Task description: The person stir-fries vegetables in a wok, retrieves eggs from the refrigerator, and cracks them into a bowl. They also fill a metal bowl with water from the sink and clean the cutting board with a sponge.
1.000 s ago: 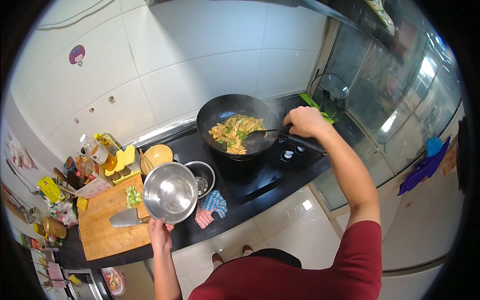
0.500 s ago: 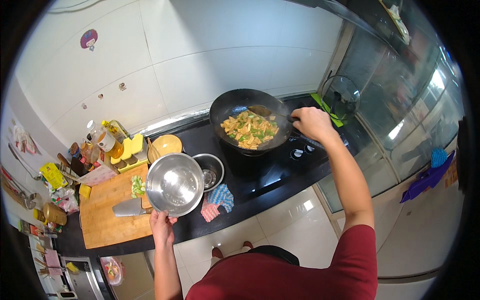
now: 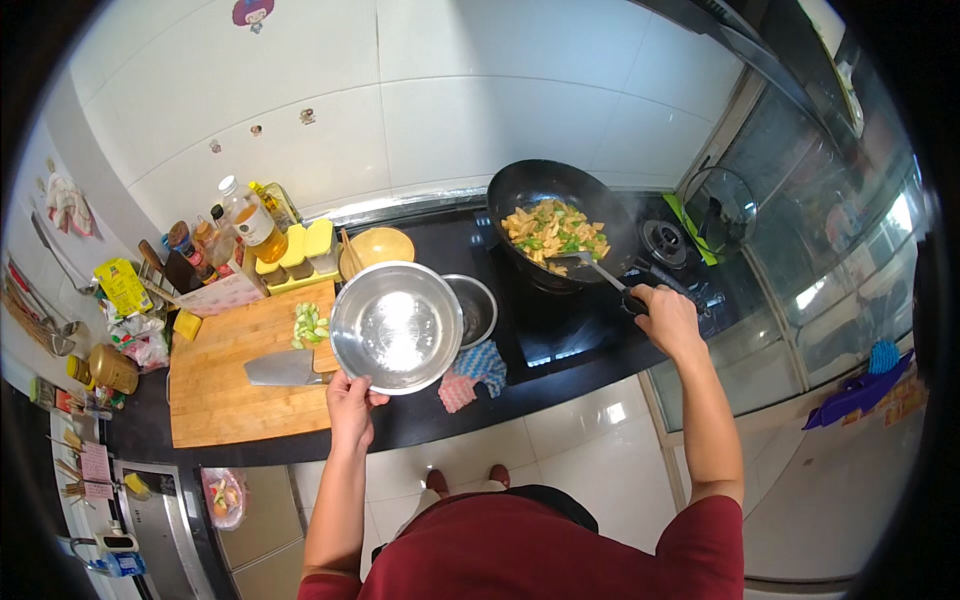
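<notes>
Fingers of the left hand (image 3: 350, 408) curl over the near rim of a wide, shiny stainless-steel mixing bowl (image 3: 396, 327), thumb on the inside edge, holding it just left of the frame's centre above the front of the black countertop (image 3: 430, 425). Its inside looks bare and bright. At centre right, the right hand (image 3: 668, 318) is closed tight around the dark handle of a metal spatula (image 3: 592, 268), whose blade rests in the food at the near side of a round black wok (image 3: 562, 218) in the upper middle of the frame. The wok holds pale yellow pieces mixed with green vegetable bits (image 3: 552, 231), and faint steam rises from it.

Partly hidden behind the big bowl sits a smaller steel bowl (image 3: 474, 308), with a round yellow bowl (image 3: 378, 246) further back. A checked pink and blue cloth (image 3: 472, 370) lies just below the smaller bowl. To the left, a wooden cutting board (image 3: 230, 385) carries a broad cleaver (image 3: 283, 370) and a small heap of chopped green vegetable (image 3: 310, 325). Bottles (image 3: 250, 220) cluster at the upper left by the white tiled wall (image 3: 450, 100).
</notes>
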`<state>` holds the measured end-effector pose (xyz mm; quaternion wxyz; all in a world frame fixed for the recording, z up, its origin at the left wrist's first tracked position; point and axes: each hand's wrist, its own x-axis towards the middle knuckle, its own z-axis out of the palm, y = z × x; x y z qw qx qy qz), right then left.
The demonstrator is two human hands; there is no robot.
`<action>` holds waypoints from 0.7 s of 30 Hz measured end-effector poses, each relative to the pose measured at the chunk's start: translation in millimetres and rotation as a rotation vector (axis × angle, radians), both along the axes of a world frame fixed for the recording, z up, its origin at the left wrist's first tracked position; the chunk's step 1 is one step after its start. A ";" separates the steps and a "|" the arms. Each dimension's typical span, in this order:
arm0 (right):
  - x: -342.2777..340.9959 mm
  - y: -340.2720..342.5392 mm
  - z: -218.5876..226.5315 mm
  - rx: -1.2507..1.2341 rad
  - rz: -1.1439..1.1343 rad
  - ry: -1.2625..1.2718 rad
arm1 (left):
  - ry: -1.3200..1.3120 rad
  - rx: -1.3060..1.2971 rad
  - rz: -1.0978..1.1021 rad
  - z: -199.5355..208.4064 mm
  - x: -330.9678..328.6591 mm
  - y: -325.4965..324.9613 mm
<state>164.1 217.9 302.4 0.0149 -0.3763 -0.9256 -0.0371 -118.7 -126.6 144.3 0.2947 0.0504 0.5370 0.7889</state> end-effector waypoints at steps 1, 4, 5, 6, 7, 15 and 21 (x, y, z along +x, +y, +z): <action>1.6 -2.6 -3.0 0.005 -0.017 0.002 | -0.005 -0.001 -0.008 -0.3 -1.6 -2.3; 1.6 -18.5 -5.1 0.003 -0.081 -0.001 | -0.012 0.019 -0.047 -3.1 -5.6 -8.1; -0.5 -26.7 -5.8 0.108 -0.065 0.048 | -0.020 0.019 -0.056 -4.6 -6.6 -11.6; -2.0 -36.4 -7.5 0.214 -0.048 0.098 | -0.027 0.019 -0.065 -5.1 -6.7 -14.1; -4.0 -45.3 -9.2 0.320 -0.031 0.146 | -0.035 0.019 -0.074 -5.1 -7.3 -16.7; -76.3 -116.6 -17.0 0.042 0.368 0.671 | -0.008 -0.042 -0.132 10.4 -2.0 -44.7; -164.4 -146.5 -52.7 -0.133 0.580 0.604 | -0.025 -0.079 -0.196 9.3 25.7 -66.3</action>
